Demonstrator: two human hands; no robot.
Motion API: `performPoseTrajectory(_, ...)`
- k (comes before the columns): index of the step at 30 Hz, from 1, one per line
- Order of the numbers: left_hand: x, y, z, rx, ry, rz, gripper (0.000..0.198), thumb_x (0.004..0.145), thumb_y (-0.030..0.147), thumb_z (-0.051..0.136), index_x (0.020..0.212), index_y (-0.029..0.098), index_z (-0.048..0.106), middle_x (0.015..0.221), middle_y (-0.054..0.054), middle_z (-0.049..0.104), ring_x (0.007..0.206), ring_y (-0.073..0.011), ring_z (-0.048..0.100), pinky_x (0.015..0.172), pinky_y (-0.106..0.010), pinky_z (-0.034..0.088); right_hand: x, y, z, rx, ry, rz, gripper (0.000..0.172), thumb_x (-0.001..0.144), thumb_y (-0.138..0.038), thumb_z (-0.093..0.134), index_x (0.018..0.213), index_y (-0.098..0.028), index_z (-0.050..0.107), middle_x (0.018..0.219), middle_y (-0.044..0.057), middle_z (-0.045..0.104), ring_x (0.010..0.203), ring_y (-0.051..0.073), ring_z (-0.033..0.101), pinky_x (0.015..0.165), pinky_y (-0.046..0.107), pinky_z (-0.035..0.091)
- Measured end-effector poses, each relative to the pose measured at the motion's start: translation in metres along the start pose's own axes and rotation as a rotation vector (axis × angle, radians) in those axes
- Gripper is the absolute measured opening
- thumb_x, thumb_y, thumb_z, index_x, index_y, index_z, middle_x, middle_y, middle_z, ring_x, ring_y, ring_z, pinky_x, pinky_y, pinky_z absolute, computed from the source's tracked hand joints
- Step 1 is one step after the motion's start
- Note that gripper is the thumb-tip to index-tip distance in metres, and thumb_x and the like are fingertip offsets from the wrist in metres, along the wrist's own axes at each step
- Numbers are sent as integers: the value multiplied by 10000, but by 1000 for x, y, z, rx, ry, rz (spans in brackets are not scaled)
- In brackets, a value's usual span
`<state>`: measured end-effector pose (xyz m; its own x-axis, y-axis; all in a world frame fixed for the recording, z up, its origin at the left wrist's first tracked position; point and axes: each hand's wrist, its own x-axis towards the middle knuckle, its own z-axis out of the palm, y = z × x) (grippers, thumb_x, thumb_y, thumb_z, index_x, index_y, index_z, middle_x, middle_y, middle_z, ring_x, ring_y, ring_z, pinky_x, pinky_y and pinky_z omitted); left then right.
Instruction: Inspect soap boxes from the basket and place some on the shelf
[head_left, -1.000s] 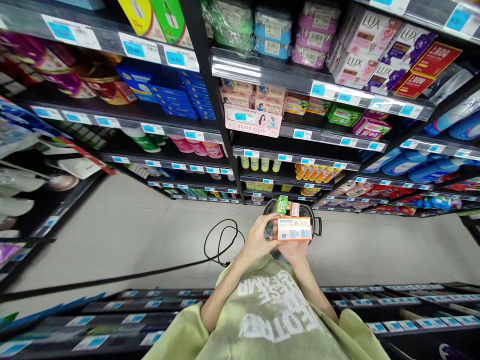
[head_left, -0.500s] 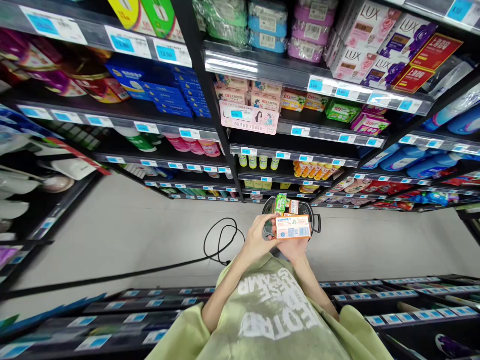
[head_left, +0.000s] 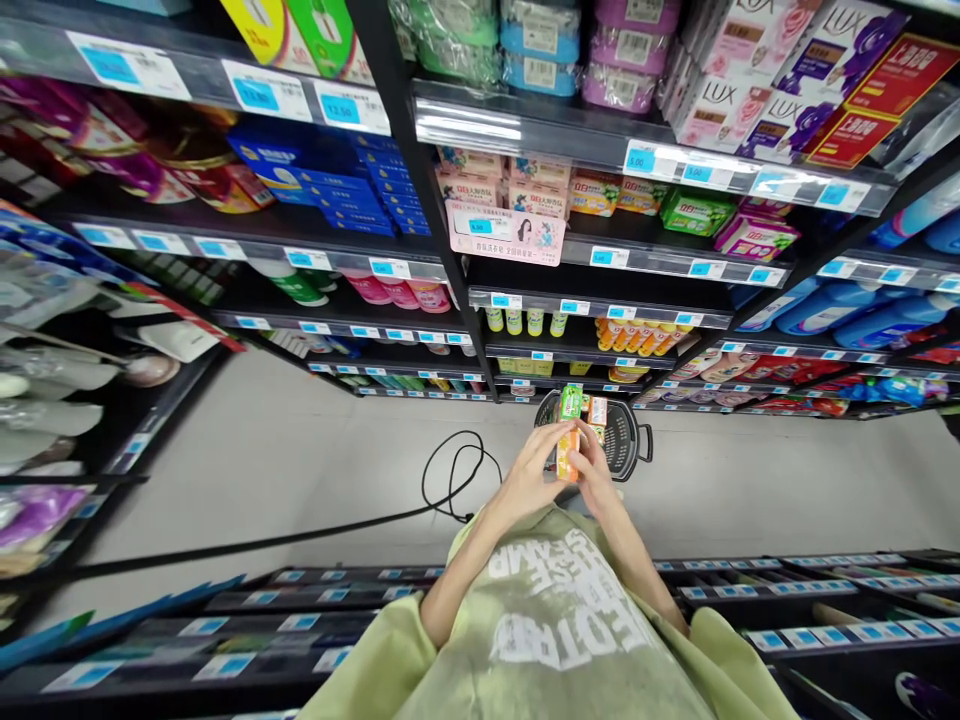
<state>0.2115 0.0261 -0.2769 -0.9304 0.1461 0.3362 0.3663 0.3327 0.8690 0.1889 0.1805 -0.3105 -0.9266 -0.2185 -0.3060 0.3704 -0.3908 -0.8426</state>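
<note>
My left hand (head_left: 534, 468) and my right hand (head_left: 594, 474) hold an orange and yellow soap box (head_left: 568, 457) between them in front of my shirt. The left fingers lie along one side of it and the right fingers close on the other, so a narrow face points up at me. Just beyond the hands, a black slotted basket (head_left: 624, 452) stands low with a green soap box (head_left: 571, 402) and a white and orange box (head_left: 598, 411) in it. My hands and the held box hide part of the basket.
Shelves of soap rise ahead, with Lux boxes (head_left: 724, 108), a green soap pack (head_left: 696, 212) and a pink price sign (head_left: 507, 234). A black cable (head_left: 450, 490) loops on the grey floor (head_left: 352, 450) to the left. More shelving stands close behind me.
The soap box has been turned: its wide white barcode face has given way to a narrow orange face. My right hand has come from beneath it to its right side.
</note>
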Motion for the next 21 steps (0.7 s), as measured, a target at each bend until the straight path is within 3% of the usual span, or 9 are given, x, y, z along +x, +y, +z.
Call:
performPoseTrajectory(3,-3,-7,0,-126,12,-105,650,857,157,728,1465,282,533,1473,-133,572,1368,-306,588,998,-464,618,4,-3,-5,-142,48,-78,831,674,-320,946,1421,-273,587,1415,67,630,1265,240,621,1089,367,532)
performPoseTrajectory(5,-5,-14,0,-277,57,-176,590,830,275,821,1366,263,574,1446,-149,572,1355,-325,603,893,-406,652,6,-10,-12,-202,-4,-103,976,559,-246,1003,1438,-271,580,1456,85,603,1286,257,608,1041,357,561)
performPoseTrajectory(8,-5,-27,1,-517,136,-216,732,708,484,941,1274,244,544,1411,-169,588,1371,-356,604,973,-443,625,5,-23,-24,-263,-136,-118,1132,450,-157,1035,1470,-287,562,1505,110,556,1268,280,612,881,325,622)
performPoseTrajectory(11,-4,-40,1,-625,173,-228,899,574,641,967,1241,240,516,1361,-166,618,1351,-372,625,1074,-512,566,3,-36,-32,-325,-161,-198,943,531,-177,1019,1391,-281,646,1560,123,488,1226,268,629,798,289,625)
performPoseTrajectory(14,-4,-49,0,-627,159,-252,937,520,680,970,1223,243,532,1329,-153,627,1341,-381,630,1106,-543,538,2,-47,-35,-407,-157,-252,741,603,-198,994,1290,-271,725,1515,119,531,1116,236,674,741,272,616)
performPoseTrajectory(17,-5,-53,-4,-574,142,-296,978,477,712,967,1242,254,564,1322,-142,638,1343,-385,622,1101,-549,542,1,-57,-37,-448,-153,-266,719,584,-169,996,1251,-275,750,1392,101,645,938,193,707,648,250,597)
performPoseTrajectory(21,-9,-57,-7,-514,121,-335,1034,466,707,968,1296,228,578,1369,-178,642,1340,-382,619,1033,-501,590,-1,-65,-40,-489,-129,-307,724,548,-119,996,1220,-260,766,1254,80,749,815,168,706,678,259,608)
